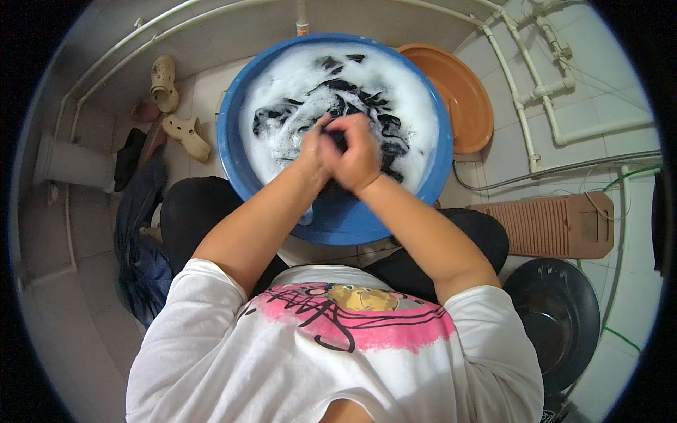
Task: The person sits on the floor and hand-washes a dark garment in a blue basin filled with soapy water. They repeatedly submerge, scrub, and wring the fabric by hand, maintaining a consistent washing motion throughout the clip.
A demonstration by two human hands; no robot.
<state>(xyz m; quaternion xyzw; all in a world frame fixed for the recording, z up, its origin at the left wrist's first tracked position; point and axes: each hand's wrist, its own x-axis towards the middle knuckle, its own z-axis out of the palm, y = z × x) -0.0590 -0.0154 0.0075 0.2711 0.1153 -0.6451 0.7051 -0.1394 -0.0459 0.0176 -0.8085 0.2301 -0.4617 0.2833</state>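
A big round blue basin (pixel 441 151) stands in front of me between my knees. White soap suds (pixel 282 81) fill much of it, and soaked black cloth (pixel 392 127) pokes through the foam. Above the basin's middle, my left hand (pixel 314 149) and my right hand (pixel 357 151) are pressed together with black cloth between them. The fingers of my right hand are curled and a little blurred. Part of the gripped cloth is hidden by my hands, and more of it hangs below them toward the near rim.
Behind the basin at the right leans an orange basin (pixel 469 99). A brown washboard (pixel 543 227) and a black basin (pixel 553 317) lie to my right. Beige clogs (pixel 187 137) and dark blue cloth (pixel 144 247) are at my left. Pipes (pixel 518 92) run along the walls.
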